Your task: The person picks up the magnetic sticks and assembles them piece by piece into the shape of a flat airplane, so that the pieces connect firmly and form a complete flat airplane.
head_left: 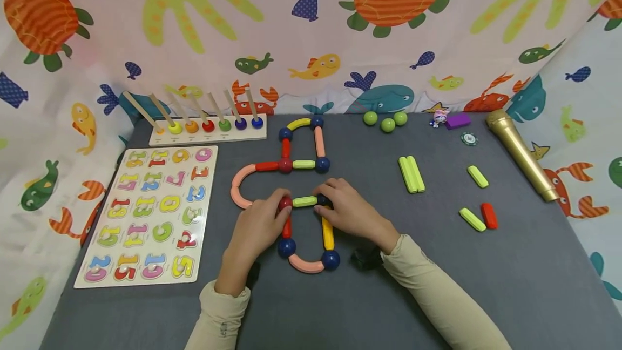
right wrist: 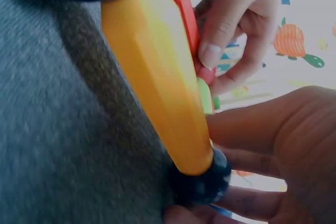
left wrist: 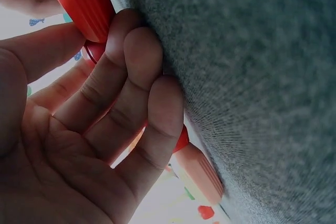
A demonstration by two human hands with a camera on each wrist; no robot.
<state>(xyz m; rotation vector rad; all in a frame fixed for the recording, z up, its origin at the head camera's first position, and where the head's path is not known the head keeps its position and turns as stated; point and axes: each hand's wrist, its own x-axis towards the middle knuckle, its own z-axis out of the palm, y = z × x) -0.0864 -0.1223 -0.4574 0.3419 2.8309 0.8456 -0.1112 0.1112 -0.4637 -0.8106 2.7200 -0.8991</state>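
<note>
A closed loop of magnetic rods and balls lies on the grey table between the hands. My left hand [head_left: 259, 224] pinches the red ball [head_left: 284, 204] at its upper left corner, thumb and forefinger on either side. With thumb and fingers, my right hand [head_left: 351, 210] grips the dark blue ball [right wrist: 202, 179] at the upper right corner. A light green rod [head_left: 305, 201] joins these two balls. Below them run a red rod [head_left: 287, 227], a yellow rod [right wrist: 157, 77] and a curved pink rod [head_left: 306, 264], with blue balls [head_left: 331, 260] at the lower corners.
A second rod-and-ball figure [head_left: 285, 165] lies just beyond, its pink curve reaching my left hand. Number puzzle board [head_left: 209, 177] and peg stacker [head_left: 209, 131] stand left. On the right are loose green rods [head_left: 411, 174], a red rod [head_left: 489, 216], green balls [head_left: 387, 125] and a gold microphone [head_left: 522, 154].
</note>
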